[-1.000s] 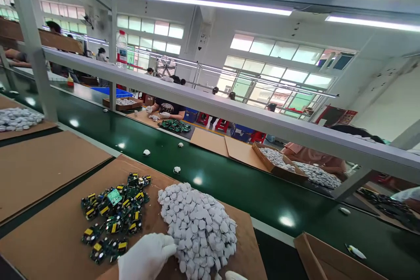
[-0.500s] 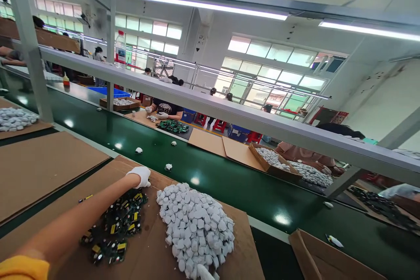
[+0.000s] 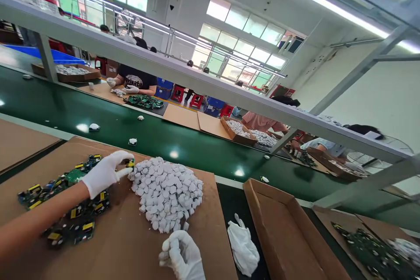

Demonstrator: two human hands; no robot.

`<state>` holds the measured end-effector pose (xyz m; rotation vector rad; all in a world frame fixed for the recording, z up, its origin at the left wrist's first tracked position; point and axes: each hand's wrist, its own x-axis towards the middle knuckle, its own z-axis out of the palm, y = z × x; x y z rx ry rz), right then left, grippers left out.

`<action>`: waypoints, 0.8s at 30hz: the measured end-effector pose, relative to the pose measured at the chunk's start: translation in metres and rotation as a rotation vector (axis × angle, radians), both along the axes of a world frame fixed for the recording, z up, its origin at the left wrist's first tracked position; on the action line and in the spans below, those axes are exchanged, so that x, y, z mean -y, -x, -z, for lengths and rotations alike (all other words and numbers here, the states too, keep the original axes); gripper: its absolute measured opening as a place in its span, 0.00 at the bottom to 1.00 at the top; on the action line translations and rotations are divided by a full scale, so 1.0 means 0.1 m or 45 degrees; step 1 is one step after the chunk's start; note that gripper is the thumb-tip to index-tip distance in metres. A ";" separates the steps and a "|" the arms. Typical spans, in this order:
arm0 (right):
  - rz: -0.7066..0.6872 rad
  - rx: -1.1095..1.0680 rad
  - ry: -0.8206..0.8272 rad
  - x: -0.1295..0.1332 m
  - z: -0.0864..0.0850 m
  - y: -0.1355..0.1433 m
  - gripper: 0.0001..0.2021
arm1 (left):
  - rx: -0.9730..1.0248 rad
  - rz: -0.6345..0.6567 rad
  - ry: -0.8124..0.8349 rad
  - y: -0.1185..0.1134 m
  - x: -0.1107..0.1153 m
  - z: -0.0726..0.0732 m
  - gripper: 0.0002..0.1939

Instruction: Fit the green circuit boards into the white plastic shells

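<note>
My left hand (image 3: 106,171), in a white glove, pinches a small circuit board (image 3: 130,164) with a yellow part between thumb and fingers. It is at the left edge of a heap of small white blocks (image 3: 167,192). Below my left forearm and around it lie loose circuit boards (image 3: 75,212) with yellow parts on brown cardboard (image 3: 127,249). My right hand (image 3: 183,256), also gloved in white, is just in front of the heap. Its fingers are curled in towards the thumb, and what they hold, if anything, cannot be made out.
A green conveyor belt (image 3: 203,157) runs behind the cardboard, carrying a few small white-topped pieces (image 3: 132,141). To the right are a crumpled white cloth or bag (image 3: 243,247) and a cardboard tray (image 3: 256,210). Co-workers (image 3: 134,78) sit across the belt. A metal rail (image 3: 183,68) crosses above.
The view has swung right and downward. My left hand has come back from the cardboard's far edge to the heap with a circuit board in it. My right hand shows more fully.
</note>
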<state>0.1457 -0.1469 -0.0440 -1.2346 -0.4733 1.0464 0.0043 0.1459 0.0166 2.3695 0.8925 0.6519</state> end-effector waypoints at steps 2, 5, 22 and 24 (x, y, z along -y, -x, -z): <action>0.013 0.035 0.021 0.00 0.05 0.00 0.24 | -0.010 0.212 0.006 0.07 0.38 0.05 0.16; 0.010 0.086 0.078 0.02 0.12 0.02 0.25 | -0.208 0.436 0.018 0.13 0.96 0.19 0.14; -0.220 0.180 0.204 0.02 0.31 0.16 0.29 | -0.397 0.854 0.076 0.22 1.27 0.48 0.27; -0.242 0.195 0.232 0.01 0.29 0.18 0.29 | -0.530 0.935 0.017 0.14 1.28 0.45 0.28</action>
